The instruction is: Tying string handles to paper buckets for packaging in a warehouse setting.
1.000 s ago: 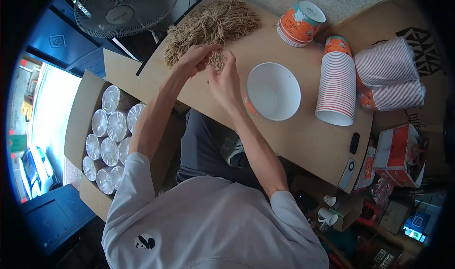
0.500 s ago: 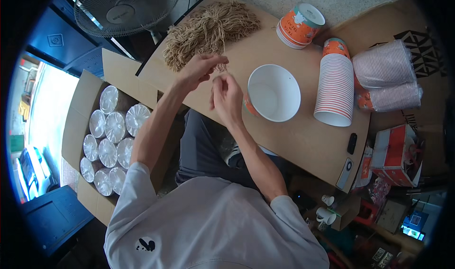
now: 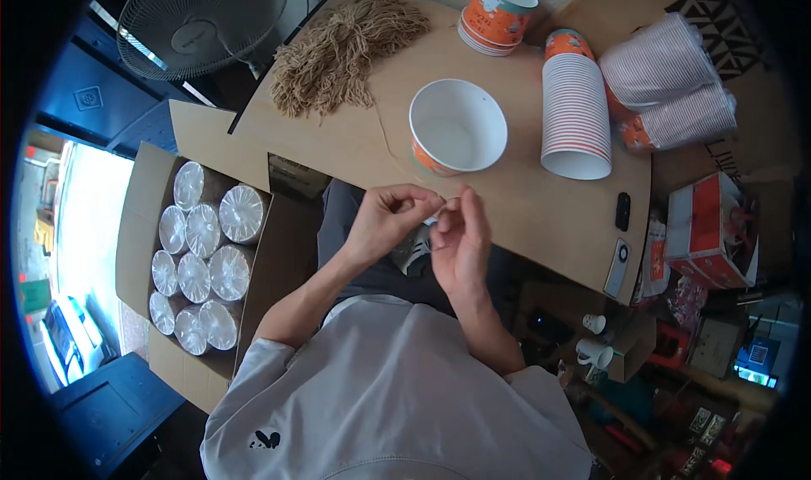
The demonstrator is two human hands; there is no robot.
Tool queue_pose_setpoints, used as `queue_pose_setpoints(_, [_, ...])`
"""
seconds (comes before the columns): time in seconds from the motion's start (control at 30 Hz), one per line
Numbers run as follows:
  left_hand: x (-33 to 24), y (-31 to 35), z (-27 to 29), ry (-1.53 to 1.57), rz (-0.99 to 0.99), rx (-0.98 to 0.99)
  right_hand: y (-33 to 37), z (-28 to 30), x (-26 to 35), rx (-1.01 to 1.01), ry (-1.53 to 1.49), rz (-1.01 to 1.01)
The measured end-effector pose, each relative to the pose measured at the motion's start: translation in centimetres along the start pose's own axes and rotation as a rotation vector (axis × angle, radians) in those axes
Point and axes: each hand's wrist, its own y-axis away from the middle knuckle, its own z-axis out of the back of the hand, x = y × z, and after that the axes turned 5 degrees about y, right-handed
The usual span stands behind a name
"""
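Note:
Both hands meet just off the table's near edge, in front of a large white-lined paper tub [image 3: 459,133] with an orange outside. My left hand [image 3: 390,222] pinches a thin tan string between thumb and forefinger. My right hand [image 3: 463,239] is closed at the fingertips on the same string, right beside the left fingertips. A loose strand of string [image 3: 385,130] runs across the table from a shaggy bundle of tan cord [image 3: 346,49] toward the hands. Its part between the fingers is very small and partly hidden.
On the table [image 3: 515,214] stand an upside-down orange tub stack [image 3: 498,15] and a long lying stack of tubs [image 3: 576,112]. Plastic-wrapped stacks [image 3: 663,70] lie farther right. A carton [image 3: 139,226] of wrapped stacks stands left, a fan [image 3: 198,32] behind it.
Both hands have drawn back from beside the cord bundle to the table's near edge, close to my body. A strand now trails from the bundle. The view has shifted slightly.

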Motion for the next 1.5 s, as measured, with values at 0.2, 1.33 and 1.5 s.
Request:
queue_pose_setpoints(0.2, [-2.3,-3.7,0.9,-0.843,-0.578,-0.077,-0.4,3.5,8.0,-0.035,0.23,0.584])
queue_pose_setpoints(1.33, [-8.0,-12.0,2.6,-0.464,-0.237,0.445,-8.3,2.2,14.7,0.064,0.888,0.5])
queue_pose_setpoints(1.5, [-6.4,-12.8,3.9,-0.58,-0.251,0.421,-8.8,4.0,14.2,0.093,0.704,0.275])
